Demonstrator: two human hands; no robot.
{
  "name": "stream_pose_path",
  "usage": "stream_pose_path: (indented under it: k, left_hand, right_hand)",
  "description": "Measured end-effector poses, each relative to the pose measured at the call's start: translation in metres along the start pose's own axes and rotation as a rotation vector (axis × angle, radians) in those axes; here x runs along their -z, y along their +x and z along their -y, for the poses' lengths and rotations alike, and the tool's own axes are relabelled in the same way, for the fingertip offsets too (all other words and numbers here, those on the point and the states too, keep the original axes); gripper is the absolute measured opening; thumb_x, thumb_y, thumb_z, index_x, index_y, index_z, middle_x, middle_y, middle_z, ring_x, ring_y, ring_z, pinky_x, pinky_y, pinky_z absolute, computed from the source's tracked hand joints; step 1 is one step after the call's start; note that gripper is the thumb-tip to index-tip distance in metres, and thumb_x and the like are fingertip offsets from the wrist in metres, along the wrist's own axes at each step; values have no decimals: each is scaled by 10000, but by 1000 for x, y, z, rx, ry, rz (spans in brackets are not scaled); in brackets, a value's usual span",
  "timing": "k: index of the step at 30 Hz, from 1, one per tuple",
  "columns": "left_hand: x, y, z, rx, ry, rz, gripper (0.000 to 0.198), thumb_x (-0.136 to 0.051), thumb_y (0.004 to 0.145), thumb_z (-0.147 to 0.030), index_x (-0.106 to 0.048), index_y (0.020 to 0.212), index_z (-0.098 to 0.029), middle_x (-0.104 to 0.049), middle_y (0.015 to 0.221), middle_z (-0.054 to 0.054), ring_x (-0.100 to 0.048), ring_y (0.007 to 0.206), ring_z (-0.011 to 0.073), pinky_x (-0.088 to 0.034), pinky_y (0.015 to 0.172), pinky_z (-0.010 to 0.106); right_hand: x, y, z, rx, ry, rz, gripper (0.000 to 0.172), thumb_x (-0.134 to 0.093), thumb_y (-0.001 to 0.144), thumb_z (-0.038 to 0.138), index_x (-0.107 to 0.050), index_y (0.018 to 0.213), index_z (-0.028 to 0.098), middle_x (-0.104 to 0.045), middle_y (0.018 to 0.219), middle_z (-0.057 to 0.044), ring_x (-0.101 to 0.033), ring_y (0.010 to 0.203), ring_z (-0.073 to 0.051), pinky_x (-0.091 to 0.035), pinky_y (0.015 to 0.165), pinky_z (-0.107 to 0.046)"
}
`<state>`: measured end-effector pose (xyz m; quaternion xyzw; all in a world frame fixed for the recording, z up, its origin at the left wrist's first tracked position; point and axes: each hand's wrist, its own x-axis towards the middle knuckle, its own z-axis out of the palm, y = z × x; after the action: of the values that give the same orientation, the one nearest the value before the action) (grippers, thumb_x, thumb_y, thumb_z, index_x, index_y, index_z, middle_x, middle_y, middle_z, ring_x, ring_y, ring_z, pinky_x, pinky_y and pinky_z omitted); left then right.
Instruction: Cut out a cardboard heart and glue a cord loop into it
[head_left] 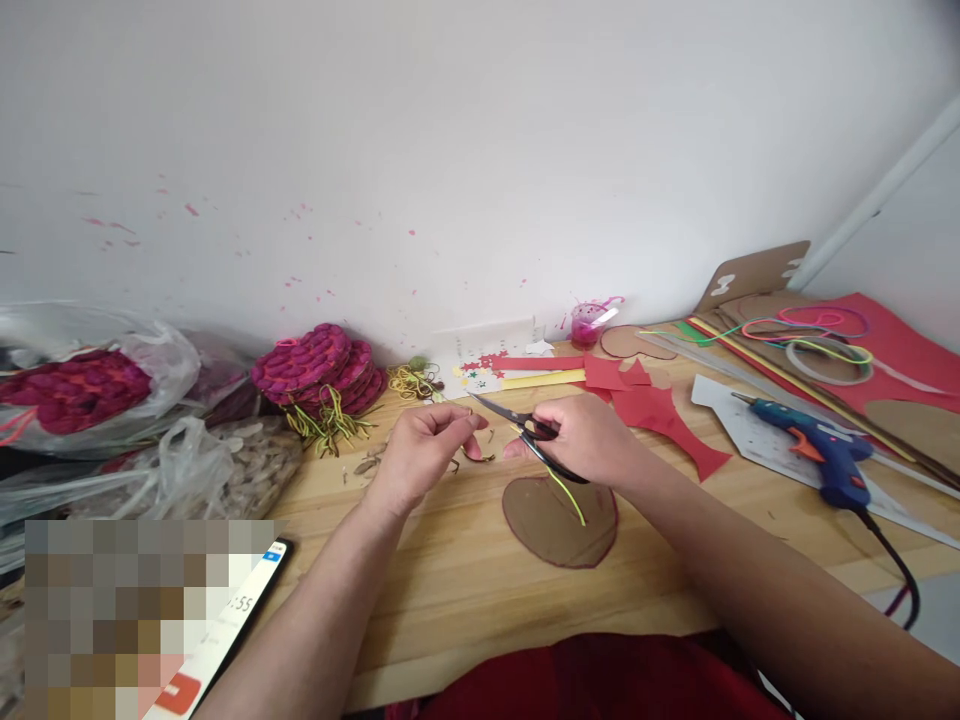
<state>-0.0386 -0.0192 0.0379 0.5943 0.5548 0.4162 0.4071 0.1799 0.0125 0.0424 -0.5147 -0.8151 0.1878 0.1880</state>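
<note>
Black-handled scissors (pixel 536 430) are in my right hand (pixel 581 435), their blades pointing left toward my other hand. My left hand (pixel 429 445) pinches a short dark piece of cord (pixel 480 458) that curls below the fingertips. A yellow-green strand (pixel 568 497) hangs from beside the scissors over a brown cardboard shape (pixel 555 530) with a dark red edge, lying on the wooden table (pixel 442 610). Small cord scraps lie near my left hand.
Stacked magenta woven pieces (pixel 307 370), yellow-green cords (pixel 330 420) and plastic bags (pixel 217 460) are on the left, with a phone (pixel 247 610) nearer. Red paper (pixel 664 415), a blue glue gun (pixel 821 450) and coloured cords (pixel 817 325) lie right. A pink cup (pixel 587 325) stands behind.
</note>
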Motion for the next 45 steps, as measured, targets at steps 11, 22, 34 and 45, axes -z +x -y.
stream_pose_path:
  k: [11, 22, 34, 45]
  left_hand:
    - [-2, 0, 0, -31, 85, -10, 208, -584, 827, -254, -751, 737, -168, -693, 617, 1, -491, 549, 114, -355, 539, 220]
    - [-15, -8, -4, -112, 301, -156, 238, -553, 801, -218, -707, 628, -161, -613, 547, -25, -462, 510, 103, -326, 514, 221]
    - [-16, -8, 1, -181, 398, -236, 258, -553, 837, -266, -706, 651, -175, -623, 562, -30, -490, 534, 109, -369, 555, 218]
    - [-17, -9, 1, -181, 428, -244, 240, -555, 827, -245, -717, 664, -175, -627, 563, -33, -489, 525, 106, -361, 550, 215]
  right_hand:
    - [-9, -4, -4, 52, 44, 7, 500, -687, 733, 689, -533, 674, 218, -579, 612, 11, -440, 532, -127, -232, 513, -274]
    - [-10, -7, 3, 42, 30, 8, 546, -644, 759, 710, -475, 620, 210, -548, 547, 11, -407, 504, -119, -209, 516, -281]
    - [-9, -8, 7, -3, 6, 33, 605, -593, 748, 774, -474, 584, 204, -525, 519, 13, -380, 484, -111, -192, 498, -279]
    - [-11, -8, 9, -29, -44, 17, 632, -584, 731, 796, -483, 549, 200, -474, 483, 9, -351, 463, -109, -178, 496, -292]
